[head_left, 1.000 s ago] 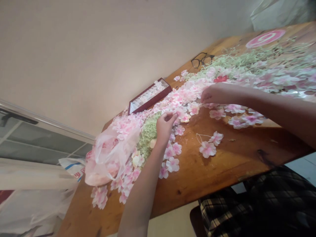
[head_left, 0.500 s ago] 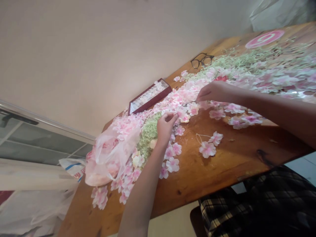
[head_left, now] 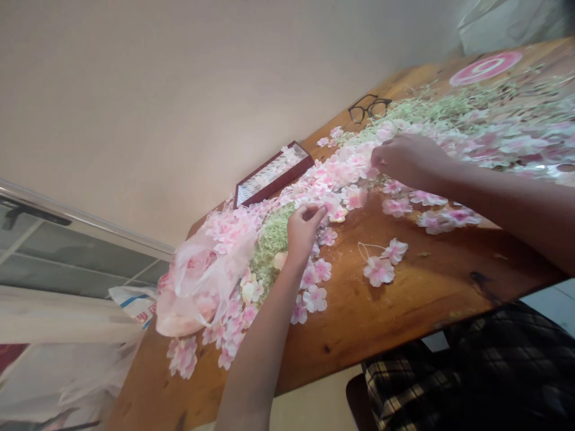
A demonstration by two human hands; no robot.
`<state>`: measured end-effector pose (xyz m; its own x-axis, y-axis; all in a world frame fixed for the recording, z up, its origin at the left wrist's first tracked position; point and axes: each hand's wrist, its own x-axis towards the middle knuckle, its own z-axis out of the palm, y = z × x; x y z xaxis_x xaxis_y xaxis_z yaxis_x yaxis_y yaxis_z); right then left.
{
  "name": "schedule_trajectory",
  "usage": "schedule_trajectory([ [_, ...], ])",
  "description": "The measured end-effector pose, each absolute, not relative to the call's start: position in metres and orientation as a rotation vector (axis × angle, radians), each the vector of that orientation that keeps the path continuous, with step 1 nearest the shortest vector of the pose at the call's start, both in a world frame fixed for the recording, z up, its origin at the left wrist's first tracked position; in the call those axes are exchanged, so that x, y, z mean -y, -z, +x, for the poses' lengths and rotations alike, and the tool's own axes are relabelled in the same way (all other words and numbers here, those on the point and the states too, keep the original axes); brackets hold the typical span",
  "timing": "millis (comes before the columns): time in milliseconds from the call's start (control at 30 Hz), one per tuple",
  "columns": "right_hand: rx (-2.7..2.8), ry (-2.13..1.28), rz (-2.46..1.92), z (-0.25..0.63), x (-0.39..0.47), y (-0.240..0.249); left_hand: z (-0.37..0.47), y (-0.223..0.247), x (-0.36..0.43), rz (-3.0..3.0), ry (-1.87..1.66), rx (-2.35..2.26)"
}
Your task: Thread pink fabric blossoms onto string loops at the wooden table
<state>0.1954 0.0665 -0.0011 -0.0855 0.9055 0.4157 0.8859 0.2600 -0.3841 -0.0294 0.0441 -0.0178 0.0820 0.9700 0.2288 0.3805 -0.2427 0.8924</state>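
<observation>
so the left hand (head_left: 304, 232) is pinched closed at a pink blossom (head_left: 333, 208), right hand (head_left: 406, 160) at the petals, can't tell its grip, eyeglasses (head_left: 369, 111) at its 11 o'clock

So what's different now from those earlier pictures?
Your bare right hand had edged toward the left one, and has now moved back right and toward the table's far side, covering the red flower. I can't tell if it gripped or released anything. Your bare left hand, the black-framed glasses and the dark red box stayed put.
</observation>
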Motion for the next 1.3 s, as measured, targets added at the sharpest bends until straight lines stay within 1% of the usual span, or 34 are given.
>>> schedule_trajectory([
  [67,1.925,-0.015,-1.598,0.194,-0.066,-0.002,-0.029,0.018,-0.044,1.706,-1.15,-1.347],
  [100,1.88,-0.113,-1.576,0.192,-0.065,-0.004,-0.029,0.018,-0.045,1.698,-1.156,-1.349],
  [200,1.687,-0.694,-1.384,0.181,-0.059,-0.01,-0.028,0.017,-0.044,1.627,-1.159,-1.333],
  [233,1.673,-0.801,-1.327,0.175,-0.057,-0.011,-0.027,0.016,-0.044,1.592,-1.156,-1.317],
  [267,1.685,-0.83,-1.29,0.169,-0.054,-0.01,-0.026,0.015,-0.043,1.552,-1.153,-1.299],
  [467,1.908,-0.446,-1.053,0.142,-0.042,0.004,-0.02,0.008,-0.035,1.374,-1.117,-1.215],
  [567,1.946,-0.324,-1.064,0.14,-0.04,0.008,-0.018,0.007,-0.034,1.361,-1.103,-1.218],
  [967,1.997,-0.164,-1.015,0.139,-0.042,0.014,-0.016,0.007,-0.032,1.374,-1.103,-1.18],
  [1067,1.979,-0.181,-1.038,0.138,-0.041,0.016,-0.015,0.007,-0.032,1.357,-1.096,-1.183],
  [1133,1.928,-0.255,-1.071,0.137,-0.039,0.014,-0.015,0.007,-0.032,1.338,-1.101,-1.163],
  [1200,1.854,-0.398,-1.122,0.136,-0.036,0.011,-0.015,0.008,-0.033,1.323,-1.108,-1.133],
  [1300,1.74,-0.734,-1.175,0.135,-0.035,0.005,-0.017,0.007,-0.034,1.279,-1.122,-1.079],
])
